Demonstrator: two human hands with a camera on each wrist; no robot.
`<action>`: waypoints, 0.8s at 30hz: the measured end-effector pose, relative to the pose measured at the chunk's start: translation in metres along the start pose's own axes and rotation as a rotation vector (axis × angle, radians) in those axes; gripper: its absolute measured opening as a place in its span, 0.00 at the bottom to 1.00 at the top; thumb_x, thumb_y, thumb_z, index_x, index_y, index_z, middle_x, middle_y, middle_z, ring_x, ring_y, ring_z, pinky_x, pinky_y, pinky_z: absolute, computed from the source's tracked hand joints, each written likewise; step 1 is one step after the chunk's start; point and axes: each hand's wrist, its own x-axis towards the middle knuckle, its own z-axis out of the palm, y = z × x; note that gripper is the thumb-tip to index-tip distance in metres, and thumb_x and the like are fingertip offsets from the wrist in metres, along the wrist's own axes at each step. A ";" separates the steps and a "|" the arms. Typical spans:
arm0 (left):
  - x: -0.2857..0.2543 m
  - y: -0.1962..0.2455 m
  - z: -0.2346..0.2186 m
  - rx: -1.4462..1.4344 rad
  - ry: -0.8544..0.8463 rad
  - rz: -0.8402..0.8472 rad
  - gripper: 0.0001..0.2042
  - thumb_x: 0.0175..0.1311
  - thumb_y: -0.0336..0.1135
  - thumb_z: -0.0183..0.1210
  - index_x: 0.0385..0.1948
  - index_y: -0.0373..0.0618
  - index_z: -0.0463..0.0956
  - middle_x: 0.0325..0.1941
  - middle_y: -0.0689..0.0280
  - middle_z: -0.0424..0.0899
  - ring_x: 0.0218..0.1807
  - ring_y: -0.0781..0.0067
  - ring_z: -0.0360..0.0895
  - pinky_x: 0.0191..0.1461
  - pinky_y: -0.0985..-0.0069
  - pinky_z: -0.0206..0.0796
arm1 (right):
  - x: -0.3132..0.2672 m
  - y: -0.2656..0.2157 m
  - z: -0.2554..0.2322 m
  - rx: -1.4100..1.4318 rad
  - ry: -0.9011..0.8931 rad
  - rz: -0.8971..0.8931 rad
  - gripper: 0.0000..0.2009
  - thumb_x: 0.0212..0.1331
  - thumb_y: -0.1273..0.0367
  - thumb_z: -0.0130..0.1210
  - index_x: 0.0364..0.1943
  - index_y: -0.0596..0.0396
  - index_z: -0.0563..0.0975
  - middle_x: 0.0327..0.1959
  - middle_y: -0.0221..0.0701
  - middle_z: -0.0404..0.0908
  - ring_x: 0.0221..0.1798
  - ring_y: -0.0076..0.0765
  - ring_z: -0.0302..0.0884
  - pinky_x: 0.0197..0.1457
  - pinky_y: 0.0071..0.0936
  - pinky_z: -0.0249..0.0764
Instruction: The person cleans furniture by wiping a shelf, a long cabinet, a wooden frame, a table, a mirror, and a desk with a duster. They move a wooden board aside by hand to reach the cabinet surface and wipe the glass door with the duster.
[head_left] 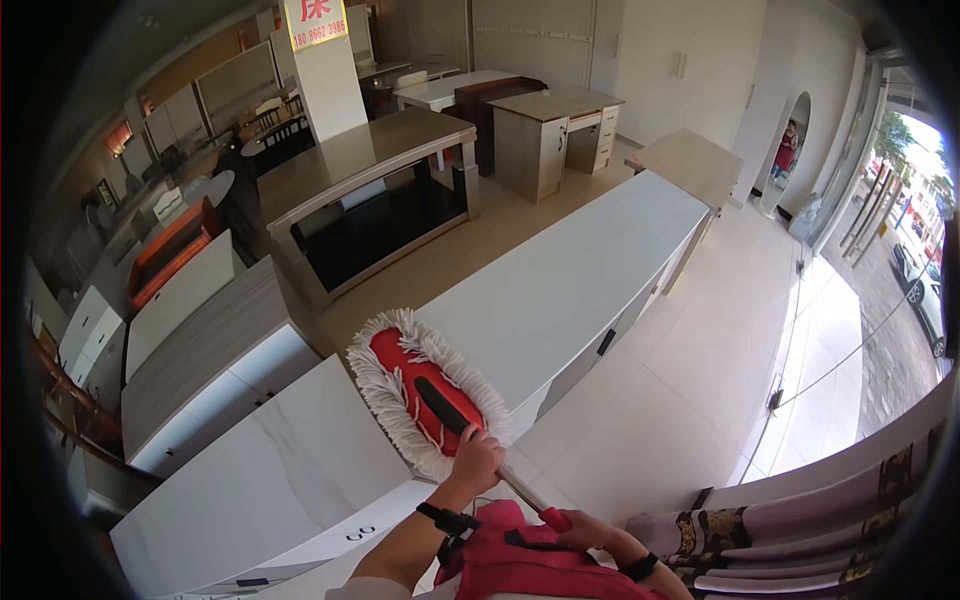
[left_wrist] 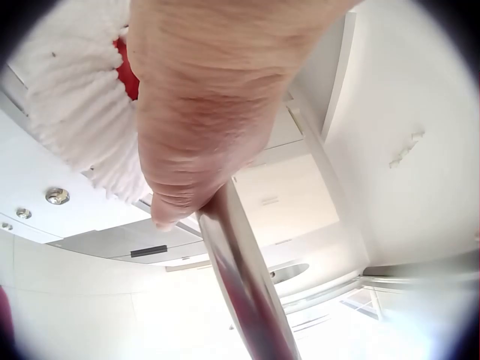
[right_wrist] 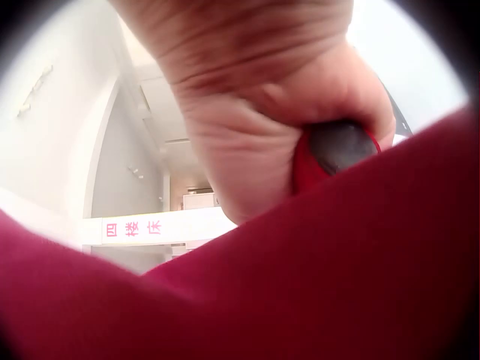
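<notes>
A duster with a red back and white string fringe (head_left: 378, 392) lies over the adjoining ends of a long white cabinet top (head_left: 560, 270) and a marbled white top (head_left: 270, 470). My left hand (head_left: 477, 462) grips its handle just below the black section; in the left wrist view the hand (left_wrist: 210, 105) wraps the metal pole (left_wrist: 244, 277), with white fringe (left_wrist: 82, 112) beside it. My right hand (head_left: 590, 532) holds the red end of the handle near the red apron (head_left: 520, 565). In the right wrist view the hand (right_wrist: 262, 127) curls round the dark-capped end (right_wrist: 341, 146).
A grey wood-top cabinet (head_left: 210, 350) stands to the left, a brown-topped table (head_left: 370, 160) beyond. Desks (head_left: 555, 105) are farther back. Glass doors (head_left: 800, 330) and a purple patterned curtain (head_left: 780, 530) are on the right.
</notes>
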 end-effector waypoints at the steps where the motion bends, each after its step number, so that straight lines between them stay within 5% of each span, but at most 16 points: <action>1: 0.008 0.002 0.002 -0.014 0.001 -0.014 0.09 0.44 0.42 0.60 0.19 0.47 0.76 0.28 0.66 0.75 0.43 0.65 0.70 0.61 0.59 0.48 | 0.004 0.001 -0.009 0.004 0.011 -0.038 0.19 0.43 0.70 0.55 0.44 0.57 0.70 0.24 0.23 0.69 0.24 0.20 0.65 0.25 0.20 0.64; 4: 0.044 0.000 0.016 -0.035 0.089 0.011 0.09 0.46 0.42 0.59 0.19 0.47 0.75 0.26 0.66 0.74 0.41 0.64 0.70 0.59 0.60 0.48 | 0.006 -0.007 -0.047 0.062 -0.014 0.117 0.19 0.43 0.71 0.56 0.44 0.56 0.70 0.24 0.24 0.68 0.21 0.19 0.65 0.22 0.19 0.63; 7: 0.111 0.013 0.036 -0.093 0.095 0.038 0.06 0.46 0.39 0.58 0.21 0.49 0.77 0.29 0.67 0.75 0.42 0.66 0.69 0.61 0.63 0.48 | 0.014 0.023 -0.098 0.114 0.090 0.077 0.20 0.42 0.73 0.57 0.44 0.57 0.69 0.24 0.25 0.68 0.18 0.19 0.65 0.18 0.18 0.62; 10: 0.184 0.025 0.064 -0.150 0.118 0.117 0.04 0.46 0.37 0.57 0.19 0.50 0.77 0.28 0.69 0.74 0.42 0.68 0.69 0.61 0.65 0.49 | 0.013 0.047 -0.158 0.109 0.146 0.214 0.20 0.44 0.68 0.57 0.45 0.54 0.69 0.25 0.31 0.75 0.23 0.32 0.73 0.25 0.24 0.68; 13: 0.259 0.041 0.092 -0.213 0.125 0.194 0.04 0.47 0.37 0.57 0.19 0.50 0.76 0.27 0.69 0.73 0.42 0.69 0.69 0.62 0.65 0.49 | 0.000 0.035 -0.208 0.247 0.284 0.233 0.24 0.38 0.77 0.58 0.46 0.59 0.68 0.28 0.28 0.68 0.18 0.22 0.68 0.16 0.20 0.64; 19: 0.395 0.070 0.106 -0.224 0.122 0.345 0.02 0.45 0.33 0.55 0.18 0.50 0.77 0.28 0.67 0.75 0.44 0.68 0.71 0.63 0.66 0.48 | -0.011 0.020 -0.292 0.216 0.577 0.283 0.26 0.33 0.81 0.55 0.46 0.58 0.69 0.27 0.27 0.67 0.20 0.24 0.70 0.15 0.21 0.63; 23: 0.446 0.078 0.105 -0.086 0.093 0.304 0.04 0.47 0.31 0.52 0.17 0.50 0.76 0.27 0.69 0.75 0.44 0.72 0.70 0.62 0.68 0.50 | 0.011 0.009 -0.303 -0.596 0.962 0.119 0.22 0.34 0.80 0.49 0.43 0.60 0.71 0.26 0.40 0.75 0.26 0.49 0.74 0.28 0.36 0.70; 24: 0.446 0.076 0.094 -0.114 0.143 0.303 0.04 0.47 0.31 0.52 0.18 0.50 0.75 0.27 0.69 0.74 0.45 0.71 0.70 0.62 0.68 0.49 | 0.013 0.001 -0.305 -0.550 0.998 0.141 0.22 0.37 0.78 0.48 0.45 0.60 0.69 0.30 0.47 0.76 0.31 0.57 0.74 0.36 0.42 0.70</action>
